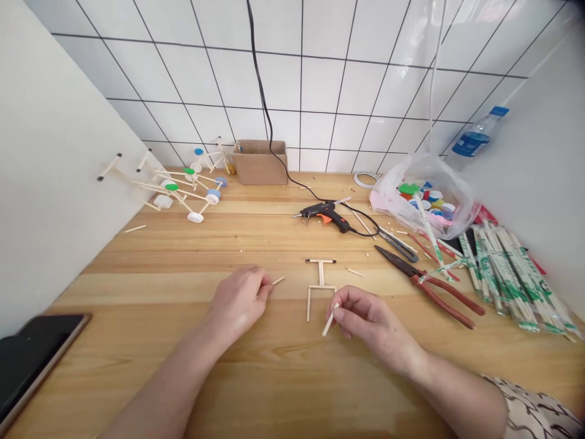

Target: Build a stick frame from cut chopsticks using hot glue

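Note:
Between my hands on the wooden table lies a small frame of wooden sticks [321, 272], with a dark-tipped crossbar at its far end and two legs pointing toward me. My left hand [242, 299] is closed to the left of this frame, pinching a short stick piece [278, 280] that pokes out past the fingertips. At the frame's right leg, my right hand [361, 314] grips another short wooden stick [330, 320] between thumb and fingers. Its fingers partly cover that leg; whether they touch it I cannot tell. A loose stick piece [355, 272] lies just beyond my right hand.
A black glue gun [324, 213] with a cable lies ahead. To the right are long-nose pliers [429, 283], a utility knife [398, 245], wrapped chopsticks [516, 274] and a bag of bottle caps [425, 195]. Stick models [183, 186], a cardboard box [260, 163] and a phone [41, 360] are leftward.

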A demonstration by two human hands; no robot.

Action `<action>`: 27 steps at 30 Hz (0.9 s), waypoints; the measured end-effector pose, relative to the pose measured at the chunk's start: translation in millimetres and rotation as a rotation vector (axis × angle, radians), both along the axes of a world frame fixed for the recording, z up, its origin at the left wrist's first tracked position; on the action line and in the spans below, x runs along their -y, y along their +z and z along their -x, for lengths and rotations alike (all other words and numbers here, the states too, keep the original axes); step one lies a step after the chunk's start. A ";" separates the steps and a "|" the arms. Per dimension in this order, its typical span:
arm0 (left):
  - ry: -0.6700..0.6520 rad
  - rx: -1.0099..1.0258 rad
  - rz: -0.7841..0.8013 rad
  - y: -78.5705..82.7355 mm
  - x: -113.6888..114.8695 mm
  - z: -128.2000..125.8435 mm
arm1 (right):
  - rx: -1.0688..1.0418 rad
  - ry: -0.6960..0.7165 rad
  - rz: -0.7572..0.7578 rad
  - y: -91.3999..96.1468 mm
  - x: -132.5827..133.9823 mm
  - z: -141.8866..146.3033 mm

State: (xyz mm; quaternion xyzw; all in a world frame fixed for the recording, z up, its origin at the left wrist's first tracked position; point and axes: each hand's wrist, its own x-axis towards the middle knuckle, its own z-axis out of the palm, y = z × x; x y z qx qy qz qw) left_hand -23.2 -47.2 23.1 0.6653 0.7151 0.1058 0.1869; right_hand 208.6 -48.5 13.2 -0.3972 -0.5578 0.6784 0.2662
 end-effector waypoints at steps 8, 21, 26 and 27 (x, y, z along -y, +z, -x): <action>0.039 0.913 0.217 9.5 26.2 -39.9 | 0.003 -0.013 -0.041 2.5 2.4 3.8; 0.190 1.345 0.436 -1.1 35.9 -54.9 | -0.059 -0.046 0.053 1.2 7.3 13.3; 0.182 1.350 0.437 -2.1 36.1 -55.1 | -0.077 -0.054 0.057 1.3 8.4 15.2; 0.179 1.350 0.439 -2.2 35.9 -55.0 | -0.076 -0.055 0.058 1.5 8.4 15.5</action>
